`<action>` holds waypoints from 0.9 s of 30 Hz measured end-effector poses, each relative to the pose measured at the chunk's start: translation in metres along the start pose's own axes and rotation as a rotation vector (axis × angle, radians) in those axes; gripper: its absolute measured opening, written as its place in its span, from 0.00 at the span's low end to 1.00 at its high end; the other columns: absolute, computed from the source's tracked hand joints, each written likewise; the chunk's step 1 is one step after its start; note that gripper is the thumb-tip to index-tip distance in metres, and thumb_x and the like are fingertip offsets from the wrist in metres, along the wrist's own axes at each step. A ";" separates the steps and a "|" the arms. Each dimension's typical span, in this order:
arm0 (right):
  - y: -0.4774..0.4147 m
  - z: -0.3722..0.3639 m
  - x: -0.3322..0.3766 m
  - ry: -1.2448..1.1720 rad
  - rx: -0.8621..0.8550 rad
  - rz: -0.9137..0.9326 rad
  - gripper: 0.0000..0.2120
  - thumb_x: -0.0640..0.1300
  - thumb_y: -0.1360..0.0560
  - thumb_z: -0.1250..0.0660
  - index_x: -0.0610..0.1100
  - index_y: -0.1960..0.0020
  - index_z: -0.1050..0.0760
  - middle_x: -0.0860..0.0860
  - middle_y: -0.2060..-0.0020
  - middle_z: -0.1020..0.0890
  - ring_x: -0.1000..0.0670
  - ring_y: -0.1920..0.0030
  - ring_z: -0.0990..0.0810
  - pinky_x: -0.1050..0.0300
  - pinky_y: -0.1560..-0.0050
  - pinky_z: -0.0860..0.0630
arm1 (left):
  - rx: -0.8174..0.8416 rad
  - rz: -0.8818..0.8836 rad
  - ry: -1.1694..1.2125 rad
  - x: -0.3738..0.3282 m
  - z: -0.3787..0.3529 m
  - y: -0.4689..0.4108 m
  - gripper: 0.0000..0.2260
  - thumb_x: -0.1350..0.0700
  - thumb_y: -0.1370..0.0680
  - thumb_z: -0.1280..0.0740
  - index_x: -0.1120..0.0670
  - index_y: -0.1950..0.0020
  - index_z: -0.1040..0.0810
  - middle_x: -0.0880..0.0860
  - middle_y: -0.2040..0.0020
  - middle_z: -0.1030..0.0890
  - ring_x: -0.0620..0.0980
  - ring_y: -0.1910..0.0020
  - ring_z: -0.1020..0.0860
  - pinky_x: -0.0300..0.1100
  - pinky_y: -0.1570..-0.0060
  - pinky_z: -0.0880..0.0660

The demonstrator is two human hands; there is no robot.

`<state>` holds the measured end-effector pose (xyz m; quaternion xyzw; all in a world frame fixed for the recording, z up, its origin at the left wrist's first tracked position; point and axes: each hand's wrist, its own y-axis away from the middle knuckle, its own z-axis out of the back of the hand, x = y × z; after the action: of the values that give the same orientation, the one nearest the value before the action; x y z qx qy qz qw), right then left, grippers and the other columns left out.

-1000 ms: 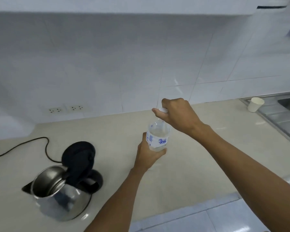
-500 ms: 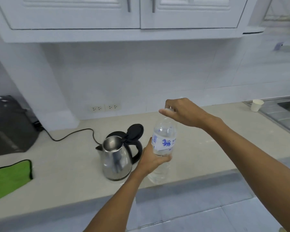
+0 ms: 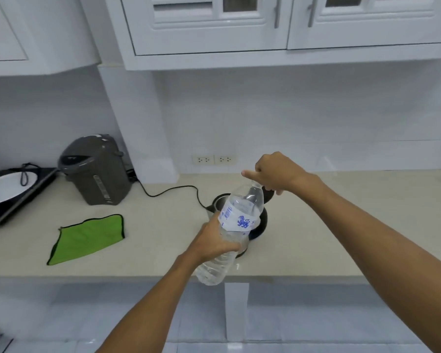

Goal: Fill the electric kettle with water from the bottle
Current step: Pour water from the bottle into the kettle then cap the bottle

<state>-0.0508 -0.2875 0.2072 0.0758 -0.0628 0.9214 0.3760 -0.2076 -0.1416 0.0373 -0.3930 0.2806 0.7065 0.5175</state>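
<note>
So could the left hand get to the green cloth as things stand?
Probably not right away: the left hand is wrapped around the water bottle. The counter between it and the green cloth looks bare, so once the bottle is set down the way seems free.

Pretty bright in here, soft even light, kinda cool and bluish on the white wall. Only faint shadows under the cabinets (image 3: 278, 34) and below the counter (image 3: 150, 225) edge. Wide lens bends those cabinets outward toward the corners. Everything's a bit soft, floor tiles below the counter smeared most.
</note>
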 end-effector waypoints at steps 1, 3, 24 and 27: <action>-0.004 -0.005 0.006 -0.009 0.011 0.006 0.28 0.61 0.19 0.41 0.41 0.66 0.29 0.43 0.71 0.16 0.51 0.83 0.23 0.60 0.73 0.32 | 0.003 0.024 -0.027 0.004 0.010 0.002 0.33 0.47 0.38 0.20 0.35 0.36 0.29 0.37 0.44 0.18 0.34 0.47 0.19 0.37 0.50 0.22; -0.012 -0.013 0.012 -0.072 0.036 0.032 0.26 0.59 0.18 0.41 0.40 0.64 0.27 0.45 0.68 0.15 0.50 0.80 0.21 0.59 0.72 0.32 | 0.017 0.067 -0.084 0.012 0.029 0.004 0.31 0.45 0.38 0.19 0.35 0.39 0.29 0.37 0.46 0.18 0.34 0.50 0.19 0.38 0.53 0.20; 0.007 -0.052 -0.031 -0.588 -0.079 0.092 0.07 0.43 0.21 0.31 0.51 0.44 0.17 0.53 0.45 0.17 0.52 0.50 0.15 0.57 0.49 0.20 | 0.162 0.297 -0.562 0.041 0.132 0.004 0.28 0.45 0.39 0.23 0.45 0.45 0.31 0.48 0.54 0.18 0.47 0.57 0.19 0.41 0.66 0.28; 0.016 -0.055 -0.039 -0.599 -0.082 0.069 0.07 0.42 0.21 0.30 0.51 0.46 0.17 0.55 0.54 0.18 0.51 0.55 0.16 0.57 0.50 0.21 | 0.173 0.316 -0.607 0.041 0.134 0.001 0.29 0.45 0.39 0.22 0.47 0.43 0.30 0.48 0.53 0.18 0.47 0.56 0.19 0.42 0.64 0.27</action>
<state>-0.0397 -0.3155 0.1451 0.3265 -0.2106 0.8670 0.3120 -0.2502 -0.0131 0.0743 -0.0714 0.2303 0.8359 0.4930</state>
